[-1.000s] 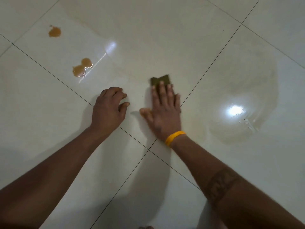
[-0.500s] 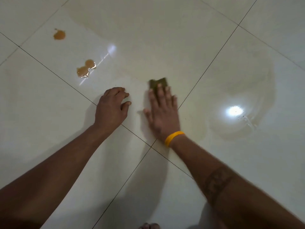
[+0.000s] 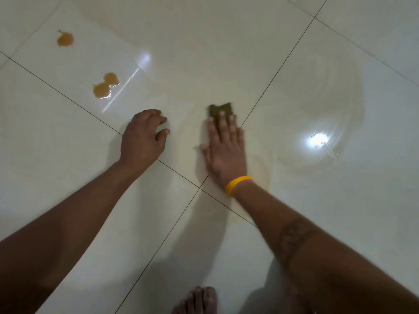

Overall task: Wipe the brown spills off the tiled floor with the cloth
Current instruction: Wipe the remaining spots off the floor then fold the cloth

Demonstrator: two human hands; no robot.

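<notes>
On the tiled floor (image 3: 226, 41), cloth (image 3: 221, 109) points away under flat right hand (image 3: 224, 150)

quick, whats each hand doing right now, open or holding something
Left hand: open, loosely curled, rests on the floor, holds nothing.
Right hand: open, flat, presses the cloth down.

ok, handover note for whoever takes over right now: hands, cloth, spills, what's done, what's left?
Right hand lies flat on the cloth, pressing it to the floor. Left hand rests on the floor, holding nothing.
Done: wet wiped patch to the right.
Left: faint brown residue by the right wrist; double brown spill and small brown spill, far left, both intact.
</notes>
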